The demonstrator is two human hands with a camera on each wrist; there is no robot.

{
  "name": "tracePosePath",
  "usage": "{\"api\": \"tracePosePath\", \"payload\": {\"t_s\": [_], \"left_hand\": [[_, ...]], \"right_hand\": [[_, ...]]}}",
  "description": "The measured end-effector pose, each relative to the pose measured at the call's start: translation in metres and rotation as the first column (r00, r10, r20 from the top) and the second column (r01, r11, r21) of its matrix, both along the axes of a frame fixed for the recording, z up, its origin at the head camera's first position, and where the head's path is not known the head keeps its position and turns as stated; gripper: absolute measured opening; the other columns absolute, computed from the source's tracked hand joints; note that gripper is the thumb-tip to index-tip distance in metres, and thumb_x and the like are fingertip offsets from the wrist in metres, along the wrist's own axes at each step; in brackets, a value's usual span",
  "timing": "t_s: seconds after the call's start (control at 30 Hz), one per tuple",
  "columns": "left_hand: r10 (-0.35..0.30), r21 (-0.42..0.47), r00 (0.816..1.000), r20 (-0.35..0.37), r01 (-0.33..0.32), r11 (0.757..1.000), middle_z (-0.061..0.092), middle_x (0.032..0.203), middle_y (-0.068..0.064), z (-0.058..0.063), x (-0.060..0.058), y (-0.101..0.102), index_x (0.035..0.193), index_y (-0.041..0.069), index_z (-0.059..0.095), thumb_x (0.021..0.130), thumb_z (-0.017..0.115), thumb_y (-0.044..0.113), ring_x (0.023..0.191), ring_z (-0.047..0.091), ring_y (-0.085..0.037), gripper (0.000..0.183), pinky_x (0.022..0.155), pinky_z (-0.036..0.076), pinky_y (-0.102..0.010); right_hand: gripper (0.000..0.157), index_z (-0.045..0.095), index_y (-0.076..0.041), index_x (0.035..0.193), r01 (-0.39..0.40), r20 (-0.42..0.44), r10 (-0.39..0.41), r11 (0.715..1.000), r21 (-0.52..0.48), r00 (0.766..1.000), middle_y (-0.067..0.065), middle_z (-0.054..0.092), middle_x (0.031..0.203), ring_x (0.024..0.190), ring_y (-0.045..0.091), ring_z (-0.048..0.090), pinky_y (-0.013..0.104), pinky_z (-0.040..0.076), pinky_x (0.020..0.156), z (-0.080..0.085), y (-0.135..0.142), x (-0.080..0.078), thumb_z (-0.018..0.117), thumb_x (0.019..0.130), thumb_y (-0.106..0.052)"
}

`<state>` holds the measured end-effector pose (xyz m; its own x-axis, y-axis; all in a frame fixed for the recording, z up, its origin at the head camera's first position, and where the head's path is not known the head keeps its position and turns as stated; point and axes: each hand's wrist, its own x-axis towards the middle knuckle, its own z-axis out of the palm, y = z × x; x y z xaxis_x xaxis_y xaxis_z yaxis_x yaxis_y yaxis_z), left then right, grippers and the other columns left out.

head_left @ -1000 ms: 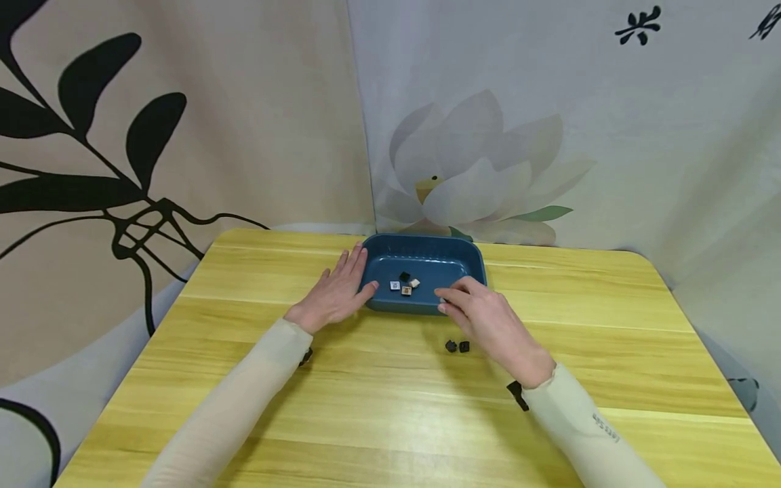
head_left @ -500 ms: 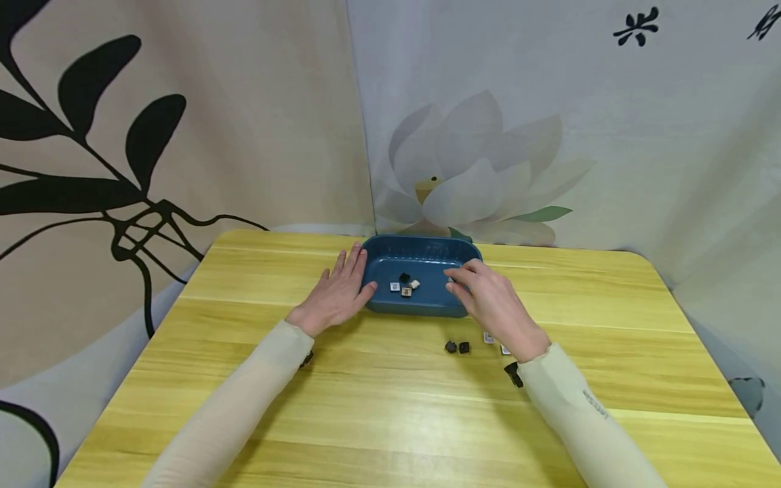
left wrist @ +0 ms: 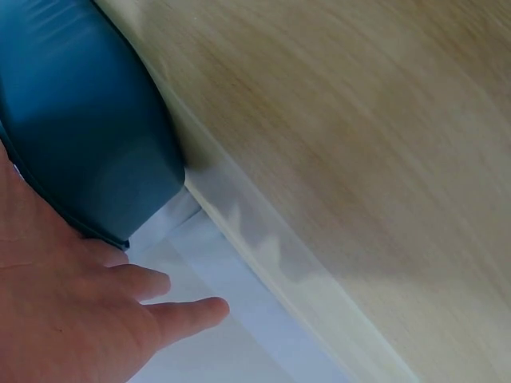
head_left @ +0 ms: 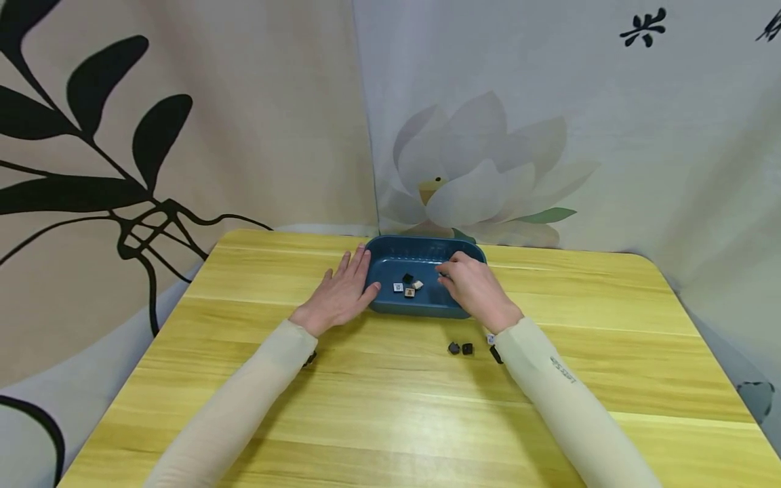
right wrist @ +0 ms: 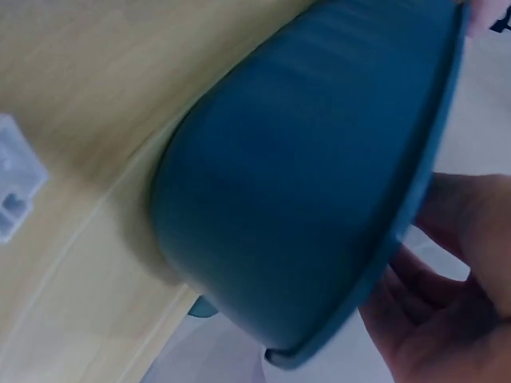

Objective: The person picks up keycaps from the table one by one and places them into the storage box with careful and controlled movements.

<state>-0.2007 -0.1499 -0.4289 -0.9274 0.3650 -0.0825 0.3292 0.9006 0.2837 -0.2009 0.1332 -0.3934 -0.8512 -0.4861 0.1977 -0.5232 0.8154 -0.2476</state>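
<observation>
A dark blue rectangular dish [head_left: 421, 310] stands near the far edge of the table. In it lie a black keycap [head_left: 407, 278], a white keycap [head_left: 398, 287], a tan keycap [head_left: 410, 293] and a tilted off-white keycap [head_left: 417, 285]. My left hand [head_left: 338, 291] rests with spread fingers against the dish's left side. Over the right part of the dish, my right hand [head_left: 478, 288] has its fingers curled. Thumb and fingertips pinch what looks like a small dark keycap [head_left: 443, 274], mostly hidden. In the right wrist view the dish wall [right wrist: 279, 175] covers the fingertips.
Two black keycaps [head_left: 460, 348] lie on the wooden table [head_left: 366, 407] in front of the dish. A pale keycap [head_left: 491, 339] sits beside my right wrist, partly covered. Behind the table hangs a printed curtain [head_left: 274, 122].
My right hand has first shifted right and up, then reached left and deeper over the dish. My left hand has stayed at the dish's side. The keycaps in the dish keep their arrangement.
</observation>
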Motion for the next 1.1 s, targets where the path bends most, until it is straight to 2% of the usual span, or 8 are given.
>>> {"api": "tracePosePath", "payload": {"t_s": [0.23,0.47,0.67,0.77,0.87,0.93,1.0,1.1], "left_hand": [[0.001,-0.003,1.0,0.0,-0.001,1.0,-0.006,0.173,-0.01,0.002,0.001,0.001,0.166,0.004,0.004,0.11,0.028,0.053,0.158,0.004,-0.038,0.078,0.119,0.019,-0.068],[0.001,-0.002,1.0,0.0,-0.001,1.0,-0.006,0.173,-0.01,0.001,0.0,0.0,0.166,0.004,0.004,0.11,0.029,0.052,0.158,0.005,-0.038,0.078,0.119,0.019,-0.068],[0.001,-0.004,1.0,0.001,-0.001,1.0,-0.007,0.173,-0.01,0.001,0.0,0.0,0.166,0.004,0.004,0.11,0.03,0.053,0.159,0.004,-0.037,0.079,0.119,0.019,-0.068],[0.002,0.005,1.0,0.004,-0.002,1.0,-0.007,0.173,-0.01,0.001,0.001,0.001,0.166,0.004,0.004,0.11,0.03,0.052,0.159,0.003,-0.037,0.078,0.119,0.019,-0.068],[0.002,0.013,1.0,0.006,-0.002,1.0,-0.007,0.173,-0.009,0.0,0.001,0.002,0.166,0.004,0.005,0.11,0.03,0.052,0.159,0.004,-0.037,0.078,0.119,0.018,-0.068],[0.001,0.015,1.0,0.005,-0.001,1.0,-0.006,0.173,-0.01,0.001,0.001,0.002,0.166,0.004,0.004,0.11,0.03,0.052,0.158,0.004,-0.038,0.078,0.119,0.018,-0.068],[0.001,0.012,1.0,0.004,-0.001,1.0,-0.006,0.173,-0.01,0.0,0.001,0.001,0.166,0.004,0.004,0.11,0.03,0.053,0.158,0.004,-0.038,0.079,0.119,0.018,-0.068],[0.0,0.011,1.0,0.004,0.0,1.0,-0.007,0.173,-0.01,0.001,0.001,0.0,0.166,0.003,0.004,0.11,0.03,0.053,0.158,0.003,-0.039,0.079,0.119,0.018,-0.068]], "right_hand": [[0.024,0.078,-0.005,0.121,-0.001,0.113,-0.007,0.998,0.071,0.994,0.011,0.07,0.108,0.09,0.026,0.067,0.037,0.058,0.077,-0.007,-0.007,-0.011,0.072,0.099,-0.015],[0.024,0.078,-0.005,0.121,0.001,0.224,-0.027,0.994,0.112,0.974,0.011,0.072,0.114,0.101,0.027,0.067,0.04,0.058,0.085,-0.01,-0.014,-0.018,0.071,0.099,-0.014],[0.026,0.077,-0.004,0.123,0.007,0.288,-0.037,0.995,0.103,0.957,0.013,0.073,0.123,0.11,0.029,0.07,0.043,0.057,0.093,-0.01,-0.014,-0.022,0.071,0.1,-0.015],[0.033,0.073,-0.004,0.13,0.018,0.328,-0.044,0.997,0.081,0.944,0.014,0.072,0.127,0.106,0.029,0.072,0.044,0.057,0.093,-0.009,-0.012,-0.022,0.069,0.101,-0.02],[0.039,0.068,-0.002,0.135,0.036,0.322,-0.053,0.998,0.06,0.945,0.017,0.071,0.129,0.093,0.027,0.075,0.044,0.059,0.089,-0.007,-0.008,-0.02,0.065,0.104,-0.025],[0.04,0.068,-0.002,0.135,0.046,0.284,-0.056,0.998,0.042,0.957,0.017,0.072,0.126,0.09,0.027,0.074,0.045,0.058,0.089,-0.005,-0.004,-0.018,0.063,0.105,-0.027],[0.039,0.068,-0.001,0.134,0.054,0.232,-0.059,0.998,0.024,0.971,0.017,0.072,0.125,0.092,0.028,0.074,0.046,0.058,0.091,-0.002,0.002,-0.014,0.062,0.106,-0.027],[0.038,0.07,-0.002,0.133,0.075,0.166,-0.073,0.997,-0.005,0.983,0.016,0.071,0.128,0.111,0.031,0.07,0.049,0.055,0.097,0.003,0.011,-0.006,0.061,0.106,-0.028]]}}
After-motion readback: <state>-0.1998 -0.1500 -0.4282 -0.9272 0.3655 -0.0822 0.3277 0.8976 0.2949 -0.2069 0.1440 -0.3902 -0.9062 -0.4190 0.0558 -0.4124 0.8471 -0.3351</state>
